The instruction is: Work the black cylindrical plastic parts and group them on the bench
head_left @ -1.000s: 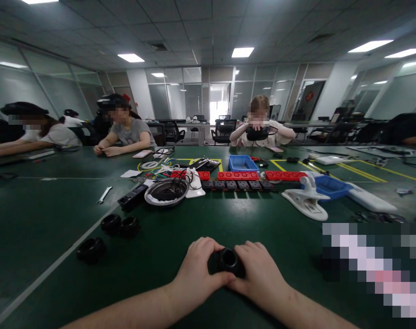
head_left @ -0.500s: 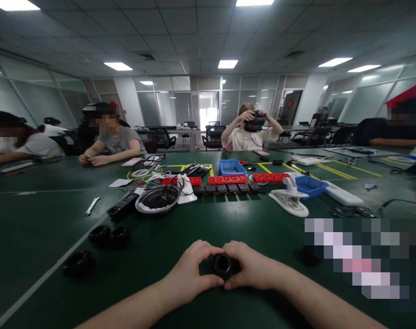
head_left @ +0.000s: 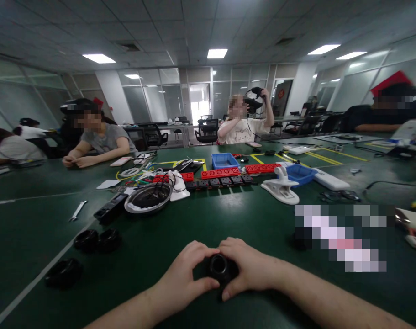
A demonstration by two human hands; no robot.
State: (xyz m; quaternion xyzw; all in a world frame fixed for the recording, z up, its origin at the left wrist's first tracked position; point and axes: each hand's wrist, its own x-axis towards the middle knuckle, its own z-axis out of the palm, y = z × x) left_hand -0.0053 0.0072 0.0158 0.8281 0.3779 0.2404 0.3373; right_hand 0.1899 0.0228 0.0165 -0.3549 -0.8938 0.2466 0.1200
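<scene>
In the head view a round black part (head_left: 212, 270) with a hole in its middle stands low in front of me. My left hand (head_left: 183, 272) curves round its left side, index finger at the top and thumb near the bottom. On the other side my right hand (head_left: 252, 264) grips it, thumb below. The index fingers meet above the hole. I cannot make out the part's exact kind. Left of my hands, two black ring-shaped parts (head_left: 86, 240) sit side by side, with another black ring-shaped part (head_left: 63, 273) nearer to me.
Beyond my hands lie a metal dish (head_left: 149, 211), a wrench (head_left: 78, 211), red power strips (head_left: 220, 173), a white clip stand (head_left: 281, 193) and blue trays (head_left: 224, 167). A blurred-out patch (head_left: 344, 244) covers something at right. Across the table a person (head_left: 245, 130) handles a black headset.
My view has turned slightly right, so the scene sits further left. My right thumb has moved down a little. The person across has lifted the headset off to one side.
</scene>
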